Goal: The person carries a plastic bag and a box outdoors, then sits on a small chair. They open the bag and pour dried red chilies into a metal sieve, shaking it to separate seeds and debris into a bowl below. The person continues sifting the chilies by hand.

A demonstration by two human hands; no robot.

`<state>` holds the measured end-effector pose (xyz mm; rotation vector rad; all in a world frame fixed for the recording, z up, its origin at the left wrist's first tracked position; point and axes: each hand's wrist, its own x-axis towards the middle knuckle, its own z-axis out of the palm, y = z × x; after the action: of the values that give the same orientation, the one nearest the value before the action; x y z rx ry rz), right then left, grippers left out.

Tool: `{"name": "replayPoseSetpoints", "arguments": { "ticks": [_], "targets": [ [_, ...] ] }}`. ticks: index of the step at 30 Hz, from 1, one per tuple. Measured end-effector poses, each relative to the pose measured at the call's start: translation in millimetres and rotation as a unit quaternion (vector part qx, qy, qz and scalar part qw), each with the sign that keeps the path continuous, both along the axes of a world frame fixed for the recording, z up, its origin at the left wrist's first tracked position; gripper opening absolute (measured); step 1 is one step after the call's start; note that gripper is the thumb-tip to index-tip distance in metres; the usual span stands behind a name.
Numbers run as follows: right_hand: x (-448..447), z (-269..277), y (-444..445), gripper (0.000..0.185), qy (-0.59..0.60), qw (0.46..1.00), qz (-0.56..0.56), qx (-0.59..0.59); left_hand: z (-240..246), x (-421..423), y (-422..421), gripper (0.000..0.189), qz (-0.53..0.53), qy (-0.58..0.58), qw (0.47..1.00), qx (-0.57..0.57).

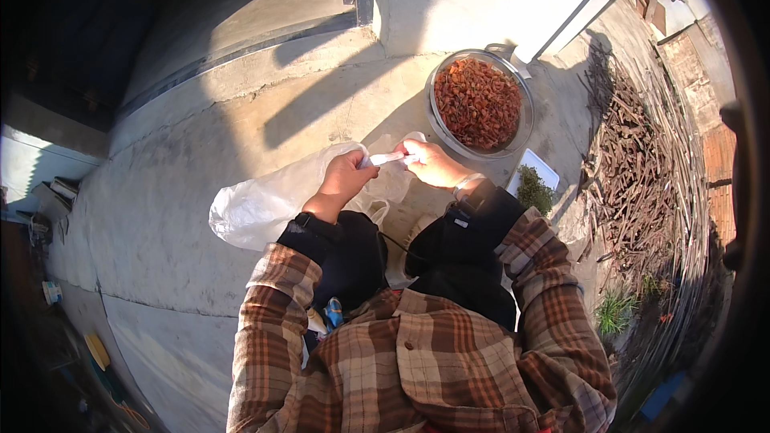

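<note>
Between my two hands a white translucent plastic bag (271, 204) is gathered, part of it pulled into a narrow twisted strip. My left hand (346, 177) pinches one end of the strip, and my right hand (433, 162) grips the other end. The body of the bag spreads out to the left over the concrete floor and my knee. Just beyond my right hand stands a round metal basin (529, 114) that holds a heap of dried orange-red chili peppers (478, 102).
Right of the basin's near side lies a white tray (546, 167) with green herbs (534, 189). A long pile of cut sticks (637, 180) runs along the right. A wall corner (415, 12) rises ahead, and a yellow object (97, 352) lies far left.
</note>
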<state>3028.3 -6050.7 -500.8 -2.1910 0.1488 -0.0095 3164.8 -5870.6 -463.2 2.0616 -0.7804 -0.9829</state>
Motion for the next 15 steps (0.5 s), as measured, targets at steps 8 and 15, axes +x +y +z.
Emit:
{"name": "replayPoseSetpoints", "arguments": {
  "ticks": [8,15],
  "targets": [
    [-77,-34,-75,0.031,0.144,0.979,0.002,-0.147,-30,44,26,0.018,0.283,0.224,0.924,-0.127],
    [-122,-72,-114,0.027,0.252,0.950,0.019,-0.186,-34,64,36,0.020,0.382,0.395,0.795,-0.258]
  ]
}}
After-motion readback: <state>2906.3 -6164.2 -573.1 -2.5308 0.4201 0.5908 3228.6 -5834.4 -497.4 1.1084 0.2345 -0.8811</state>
